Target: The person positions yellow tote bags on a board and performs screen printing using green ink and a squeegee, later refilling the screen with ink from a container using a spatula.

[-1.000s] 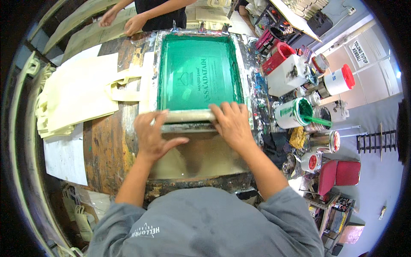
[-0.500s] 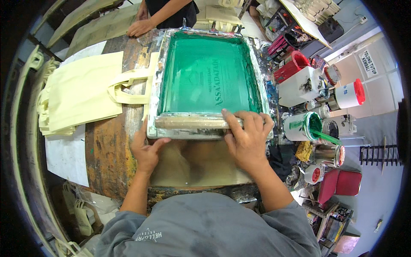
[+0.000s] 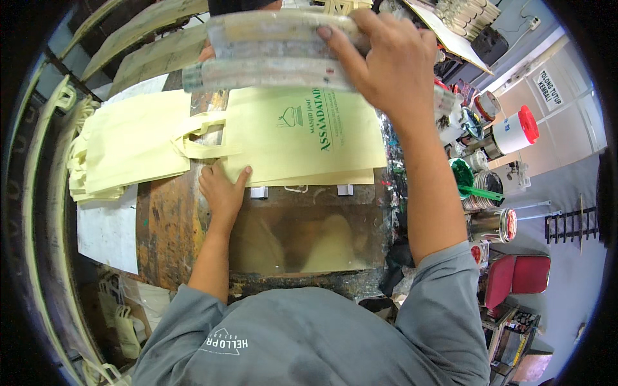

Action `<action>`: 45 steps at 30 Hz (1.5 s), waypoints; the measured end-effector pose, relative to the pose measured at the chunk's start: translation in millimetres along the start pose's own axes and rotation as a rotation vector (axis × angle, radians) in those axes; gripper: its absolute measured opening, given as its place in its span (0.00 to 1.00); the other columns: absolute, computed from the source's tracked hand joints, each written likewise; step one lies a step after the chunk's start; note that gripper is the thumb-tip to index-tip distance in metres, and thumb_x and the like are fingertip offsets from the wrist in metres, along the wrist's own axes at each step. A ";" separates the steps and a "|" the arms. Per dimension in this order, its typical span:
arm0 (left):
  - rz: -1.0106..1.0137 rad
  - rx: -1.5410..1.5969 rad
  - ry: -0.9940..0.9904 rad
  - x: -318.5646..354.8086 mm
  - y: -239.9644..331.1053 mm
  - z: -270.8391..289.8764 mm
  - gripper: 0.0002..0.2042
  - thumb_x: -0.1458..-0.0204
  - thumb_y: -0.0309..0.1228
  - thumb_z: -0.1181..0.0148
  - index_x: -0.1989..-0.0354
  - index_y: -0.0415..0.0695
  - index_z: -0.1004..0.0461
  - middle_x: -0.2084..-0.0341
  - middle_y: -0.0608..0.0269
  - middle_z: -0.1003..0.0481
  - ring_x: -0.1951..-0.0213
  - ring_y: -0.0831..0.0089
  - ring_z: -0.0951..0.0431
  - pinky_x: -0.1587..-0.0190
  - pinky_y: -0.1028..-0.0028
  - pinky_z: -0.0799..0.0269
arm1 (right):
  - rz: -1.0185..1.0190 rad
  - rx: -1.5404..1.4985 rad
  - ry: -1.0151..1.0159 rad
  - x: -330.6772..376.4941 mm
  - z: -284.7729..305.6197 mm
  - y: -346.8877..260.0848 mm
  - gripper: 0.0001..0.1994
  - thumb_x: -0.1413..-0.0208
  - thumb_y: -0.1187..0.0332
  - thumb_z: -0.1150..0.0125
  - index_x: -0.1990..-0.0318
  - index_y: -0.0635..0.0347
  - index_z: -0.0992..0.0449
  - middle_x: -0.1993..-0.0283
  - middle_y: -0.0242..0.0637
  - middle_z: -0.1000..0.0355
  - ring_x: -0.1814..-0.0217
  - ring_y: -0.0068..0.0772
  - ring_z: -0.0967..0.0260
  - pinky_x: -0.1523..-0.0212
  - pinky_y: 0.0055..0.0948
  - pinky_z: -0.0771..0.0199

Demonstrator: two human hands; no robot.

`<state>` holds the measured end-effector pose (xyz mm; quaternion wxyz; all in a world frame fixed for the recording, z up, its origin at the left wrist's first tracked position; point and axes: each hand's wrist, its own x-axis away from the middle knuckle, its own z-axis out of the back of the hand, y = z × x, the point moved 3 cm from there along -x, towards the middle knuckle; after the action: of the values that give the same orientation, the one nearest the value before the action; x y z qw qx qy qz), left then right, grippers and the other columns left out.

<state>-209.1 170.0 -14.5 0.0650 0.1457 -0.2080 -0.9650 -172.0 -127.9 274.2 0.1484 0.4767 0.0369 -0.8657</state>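
Note:
My right hand (image 3: 399, 74) grips the near edge of a screen printing frame (image 3: 264, 72), which is tilted up and blurred. Its green inked face is hidden from here. Under it lies a pale yellow tote bag (image 3: 270, 151) with a fresh-looking green print of a building emblem and lettering. My left hand (image 3: 222, 193) rests at the bag's near left corner, thumb and fingers apart, by its handle. Left of it lies a stack of similar pale yellow bags (image 3: 141, 138), whose top handle reaches toward the printed one.
Paint containers crowd the right side, among them a tub of green ink (image 3: 461, 177) with a green stick. Bag-laden racks (image 3: 48, 212) stand at the left. Past the raised frame, another person in dark clothing (image 3: 241, 5) is partly hidden. A red chair (image 3: 531, 275) stands at right.
My right hand has lifted the screen frame's near edge up and away, uncovering the printed tote bag. My left hand has left the frame and moved onto the bag's corner.

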 end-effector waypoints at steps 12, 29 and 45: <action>-0.118 0.194 0.225 -35.1 -43.3 -10.8 0.19 0.37 0.37 0.33 0.49 0.31 0.21 0.58 0.36 0.19 0.54 0.36 0.20 0.51 0.50 0.25 | -0.118 -0.051 -0.158 -18.2 8.1 5.4 0.27 0.34 0.39 0.42 0.70 0.56 0.24 0.74 0.38 0.30 0.67 0.40 0.33 0.56 0.46 0.40; 0.233 -0.276 0.512 -217.7 -216.8 161.2 0.33 0.36 0.42 0.32 0.33 0.28 0.31 0.45 0.42 0.20 0.49 0.56 0.18 0.44 0.60 0.22 | -0.015 0.052 -0.084 -39.1 -6.6 18.1 0.31 0.32 0.37 0.45 0.71 0.57 0.25 0.70 0.40 0.26 0.63 0.42 0.29 0.52 0.51 0.34; -0.865 0.066 -0.424 78.0 141.4 -47.8 0.56 0.52 0.77 0.41 0.24 0.45 0.36 0.21 0.47 0.44 0.20 0.43 0.50 0.21 0.34 0.67 | -0.144 -0.077 -0.329 -41.8 2.8 13.8 0.32 0.29 0.33 0.53 0.68 0.54 0.25 0.70 0.34 0.29 0.65 0.32 0.33 0.52 0.44 0.33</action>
<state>-259.2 9.2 -16.6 -0.3907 0.0209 -0.1675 -0.9049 -149.2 -132.3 311.8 0.1082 0.3187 0.0792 -0.9383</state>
